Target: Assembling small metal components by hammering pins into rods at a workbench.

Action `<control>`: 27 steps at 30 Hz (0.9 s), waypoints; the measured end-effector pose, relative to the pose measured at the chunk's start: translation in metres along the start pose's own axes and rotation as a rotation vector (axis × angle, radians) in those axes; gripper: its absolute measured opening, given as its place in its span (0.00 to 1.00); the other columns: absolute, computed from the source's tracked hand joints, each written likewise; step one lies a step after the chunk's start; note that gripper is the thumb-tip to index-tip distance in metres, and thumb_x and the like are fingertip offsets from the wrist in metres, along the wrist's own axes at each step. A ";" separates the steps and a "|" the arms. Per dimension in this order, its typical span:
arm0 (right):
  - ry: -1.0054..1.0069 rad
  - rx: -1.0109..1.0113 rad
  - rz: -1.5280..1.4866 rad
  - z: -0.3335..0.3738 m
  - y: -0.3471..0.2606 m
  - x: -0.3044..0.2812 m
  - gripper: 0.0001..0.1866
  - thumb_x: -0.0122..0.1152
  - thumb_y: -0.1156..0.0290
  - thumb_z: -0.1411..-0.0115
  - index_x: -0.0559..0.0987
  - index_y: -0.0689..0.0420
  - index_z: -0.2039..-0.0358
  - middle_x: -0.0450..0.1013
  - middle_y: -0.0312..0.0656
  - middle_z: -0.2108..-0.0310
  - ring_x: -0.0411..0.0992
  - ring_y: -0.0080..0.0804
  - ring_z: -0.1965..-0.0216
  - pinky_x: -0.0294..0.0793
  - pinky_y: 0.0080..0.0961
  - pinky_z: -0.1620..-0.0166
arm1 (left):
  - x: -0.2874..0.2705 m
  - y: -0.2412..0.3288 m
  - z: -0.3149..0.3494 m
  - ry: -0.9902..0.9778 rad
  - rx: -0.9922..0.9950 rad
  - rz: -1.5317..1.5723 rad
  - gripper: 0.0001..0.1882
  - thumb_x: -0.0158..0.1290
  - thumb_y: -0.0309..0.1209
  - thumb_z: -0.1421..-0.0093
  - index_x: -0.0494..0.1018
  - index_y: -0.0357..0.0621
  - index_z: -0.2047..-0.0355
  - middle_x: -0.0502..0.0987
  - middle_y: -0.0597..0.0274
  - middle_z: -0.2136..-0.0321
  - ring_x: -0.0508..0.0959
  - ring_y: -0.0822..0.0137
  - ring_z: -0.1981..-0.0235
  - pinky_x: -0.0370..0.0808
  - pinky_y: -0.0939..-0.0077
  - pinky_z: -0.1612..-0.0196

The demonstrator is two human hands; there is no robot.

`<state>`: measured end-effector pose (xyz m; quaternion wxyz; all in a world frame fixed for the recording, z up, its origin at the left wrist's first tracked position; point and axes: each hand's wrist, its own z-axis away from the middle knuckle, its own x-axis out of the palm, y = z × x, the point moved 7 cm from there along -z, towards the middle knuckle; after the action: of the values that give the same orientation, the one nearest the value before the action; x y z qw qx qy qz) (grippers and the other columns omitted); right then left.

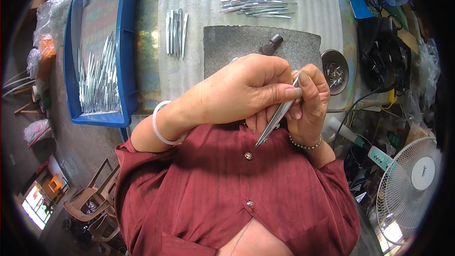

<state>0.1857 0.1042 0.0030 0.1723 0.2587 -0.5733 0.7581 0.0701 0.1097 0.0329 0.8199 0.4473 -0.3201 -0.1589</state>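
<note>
A pair of silvery metal tweezers [276, 120] is held close in front of my chest, its pointed end slanting down toward me. My left hand [253, 87], with a white bangle at the wrist, pinches it between thumb and curled fingers. The fingers of my right hand [310, 97], above a beaded bracelet, grip its upper end near the thumb tip. Just beyond my hands a dark hammer head [271, 45] lies on a grey stone-like slab [227, 42]; my hands hide the rest of the hammer.
A white foam sheet [194, 0] carries one bundle of tweezers [176, 33] at left and a bigger pile [256, 4] at the back. At left stands a blue bin [124, 61] of tweezers. A brown bowl [327, 59] of small metal pieces sits right, with a fan [412, 185] nearby.
</note>
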 end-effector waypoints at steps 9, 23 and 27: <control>-0.006 0.004 -0.022 -0.001 0.005 0.000 0.08 0.52 0.70 0.35 0.72 0.58 0.71 0.67 0.32 0.83 0.57 0.11 0.89 0.56 0.11 0.87 | -0.002 -0.002 -0.002 -0.018 0.014 0.011 0.11 0.47 0.34 0.34 0.69 0.39 0.68 0.75 0.66 0.81 0.72 0.81 0.86 0.68 0.89 0.85; -0.003 -0.179 0.019 -0.002 -0.002 -0.002 0.06 0.52 0.72 0.36 0.72 0.59 0.69 0.68 0.33 0.83 0.58 0.12 0.89 0.58 0.11 0.87 | -0.001 0.011 -0.008 -0.064 0.038 -0.130 0.10 0.49 0.31 0.35 0.67 0.38 0.72 0.74 0.65 0.81 0.73 0.80 0.86 0.68 0.88 0.86; -0.011 -0.168 0.013 -0.003 -0.001 -0.004 0.06 0.52 0.71 0.35 0.72 0.59 0.69 0.68 0.33 0.83 0.58 0.11 0.89 0.57 0.11 0.87 | -0.003 0.011 -0.010 -0.086 0.023 -0.112 0.10 0.49 0.31 0.35 0.68 0.37 0.70 0.74 0.65 0.81 0.74 0.79 0.86 0.69 0.87 0.85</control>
<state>0.1894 0.1078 0.0009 0.1852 0.2437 -0.6375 0.7070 0.0741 0.1237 0.0368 0.7900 0.4668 -0.3312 -0.2197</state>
